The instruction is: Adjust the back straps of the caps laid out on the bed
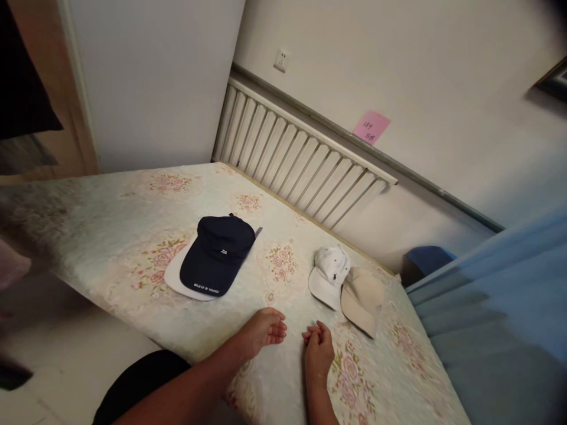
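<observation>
My left hand (264,332) hovers over the near part of the bed with its fingers slightly bent and apart from the thumb, holding nothing. To its right, my right hand (318,354) has loosely curled fingers with gaps between them and nothing in them. A navy cap (217,254) with small white lettering on its front and brim lies up and left of my left hand. Under it a white brim (175,270) of another cap sticks out. Beyond my right hand sit a white cap (330,271) with a dark emblem and, beside it, a beige cap (364,295).
The caps rest on a floral bed cover (248,203). A white radiator (292,153) runs along the wall behind. A blue curtain (500,313) hangs at the right, near a dark blue object (425,260). A pink note (372,127) is on the wall.
</observation>
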Action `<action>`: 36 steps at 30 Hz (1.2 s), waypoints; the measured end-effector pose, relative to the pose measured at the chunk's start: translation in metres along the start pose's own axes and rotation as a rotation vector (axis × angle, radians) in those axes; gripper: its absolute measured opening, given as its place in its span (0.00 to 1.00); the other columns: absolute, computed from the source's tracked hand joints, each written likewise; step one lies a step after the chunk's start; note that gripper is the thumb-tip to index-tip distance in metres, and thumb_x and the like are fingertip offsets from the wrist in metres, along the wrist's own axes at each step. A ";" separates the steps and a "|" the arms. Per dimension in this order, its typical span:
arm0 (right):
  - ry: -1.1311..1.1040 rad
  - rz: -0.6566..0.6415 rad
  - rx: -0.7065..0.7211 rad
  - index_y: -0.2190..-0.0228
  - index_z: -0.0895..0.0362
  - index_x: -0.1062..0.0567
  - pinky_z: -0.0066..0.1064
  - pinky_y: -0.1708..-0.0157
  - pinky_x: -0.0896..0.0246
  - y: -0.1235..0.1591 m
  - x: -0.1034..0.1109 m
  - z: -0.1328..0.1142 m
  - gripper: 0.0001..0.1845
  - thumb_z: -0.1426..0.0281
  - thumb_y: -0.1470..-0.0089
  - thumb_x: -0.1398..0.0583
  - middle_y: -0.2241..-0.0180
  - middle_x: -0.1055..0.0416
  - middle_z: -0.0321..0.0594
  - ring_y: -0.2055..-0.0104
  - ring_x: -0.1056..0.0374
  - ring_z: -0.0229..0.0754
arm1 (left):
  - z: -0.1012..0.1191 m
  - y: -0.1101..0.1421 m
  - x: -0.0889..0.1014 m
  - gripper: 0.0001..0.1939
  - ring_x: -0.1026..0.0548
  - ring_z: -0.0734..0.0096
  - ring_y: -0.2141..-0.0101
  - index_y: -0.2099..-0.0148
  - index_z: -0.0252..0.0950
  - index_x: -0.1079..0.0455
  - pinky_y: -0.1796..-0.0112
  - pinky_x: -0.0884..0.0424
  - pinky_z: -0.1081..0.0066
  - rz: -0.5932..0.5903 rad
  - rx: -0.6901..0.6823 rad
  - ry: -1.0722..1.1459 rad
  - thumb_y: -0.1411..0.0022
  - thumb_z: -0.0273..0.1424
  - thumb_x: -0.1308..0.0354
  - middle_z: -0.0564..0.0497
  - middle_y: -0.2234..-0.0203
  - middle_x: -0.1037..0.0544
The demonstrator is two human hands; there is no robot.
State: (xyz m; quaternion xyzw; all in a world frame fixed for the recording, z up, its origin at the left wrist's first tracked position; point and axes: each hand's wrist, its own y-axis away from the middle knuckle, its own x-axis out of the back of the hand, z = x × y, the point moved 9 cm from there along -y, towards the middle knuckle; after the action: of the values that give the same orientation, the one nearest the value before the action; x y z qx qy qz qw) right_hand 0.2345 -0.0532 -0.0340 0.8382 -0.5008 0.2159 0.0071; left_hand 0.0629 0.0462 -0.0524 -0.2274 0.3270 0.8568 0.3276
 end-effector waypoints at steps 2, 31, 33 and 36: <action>0.006 0.000 0.001 0.58 0.59 0.30 0.31 0.68 0.36 0.000 0.000 0.001 0.18 0.61 0.46 0.48 0.70 0.26 0.38 0.74 0.30 0.38 | 0.000 0.000 0.000 0.18 0.27 0.70 0.72 0.62 0.32 0.37 0.65 0.32 0.68 0.004 0.002 -0.002 0.57 0.32 0.39 0.47 0.72 0.25; 0.084 0.001 0.040 0.60 0.58 0.28 0.31 0.69 0.38 0.001 -0.002 -0.010 0.17 0.63 0.46 0.49 0.70 0.26 0.40 0.72 0.31 0.40 | 0.000 0.000 -0.006 0.12 0.29 0.70 0.71 0.72 0.36 0.39 0.63 0.32 0.67 -0.062 -0.054 -0.151 0.56 0.31 0.37 0.50 0.74 0.28; 0.080 -0.002 0.036 0.59 0.58 0.28 0.31 0.69 0.38 0.001 -0.002 -0.012 0.18 0.63 0.47 0.49 0.70 0.26 0.41 0.72 0.31 0.40 | 0.000 0.000 -0.007 0.12 0.29 0.70 0.71 0.72 0.37 0.39 0.64 0.32 0.67 -0.061 -0.053 -0.179 0.56 0.31 0.38 0.51 0.75 0.28; 0.093 0.002 0.042 0.60 0.58 0.28 0.31 0.69 0.38 0.001 -0.001 -0.014 0.18 0.63 0.47 0.49 0.69 0.25 0.42 0.71 0.30 0.41 | 0.000 0.000 -0.007 0.12 0.29 0.69 0.71 0.73 0.37 0.41 0.64 0.32 0.67 -0.044 -0.042 -0.201 0.56 0.31 0.39 0.52 0.77 0.29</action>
State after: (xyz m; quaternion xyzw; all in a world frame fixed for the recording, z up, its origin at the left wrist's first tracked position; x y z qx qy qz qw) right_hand 0.2279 -0.0496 -0.0220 0.8266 -0.4963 0.2651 0.0125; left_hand 0.0675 0.0429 -0.0478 -0.1542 0.2695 0.8744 0.3728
